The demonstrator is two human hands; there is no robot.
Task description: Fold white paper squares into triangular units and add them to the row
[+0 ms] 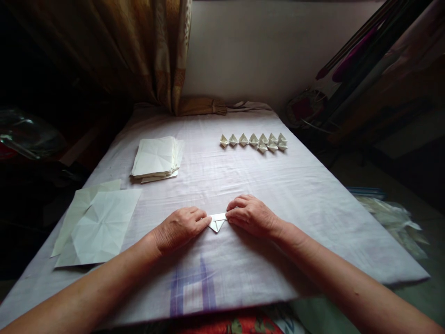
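Note:
A small folded paper piece [217, 223], white and triangular with its tip toward me, lies on the cloth-covered table [215, 176]. My left hand [182, 227] pinches its left corner, fingers curled together. At the right corner, my right hand [252, 215] has its thumb and fingers closed on the paper. Both hands rest low over the cloth, and their fingertips partly hide the two corners. Creased loose paper sheets [100, 227] lie to the left of my left hand.
A stack of creased square papers [155, 157] sits at the back left. Several small pointed folded paper pieces [253, 140] stand in rows at the back right. A gold curtain [170, 60] hangs over the far edge. Plastic bags [392, 222] lie beyond the right edge.

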